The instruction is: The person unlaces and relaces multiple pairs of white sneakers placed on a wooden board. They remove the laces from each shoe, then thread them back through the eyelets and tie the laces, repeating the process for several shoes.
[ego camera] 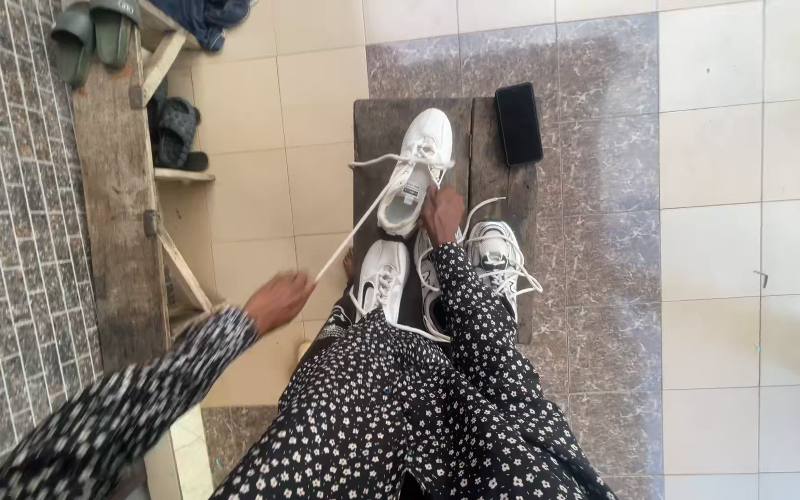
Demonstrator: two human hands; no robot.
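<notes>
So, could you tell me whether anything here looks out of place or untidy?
Mostly the laces. The left hand pulls one white lace taut and far out from the top sneaker, which the right hand steadies. The right-hand sneaker has loose laces trailing over the bench edge. A black phone lies near the bench's corner.

The white smooth-skinned sneaker (416, 171) with its flat woven lace (363, 220) sits on a dark, rough wooden bench (377, 130); the black phone (518, 123) looks glossy.
</notes>
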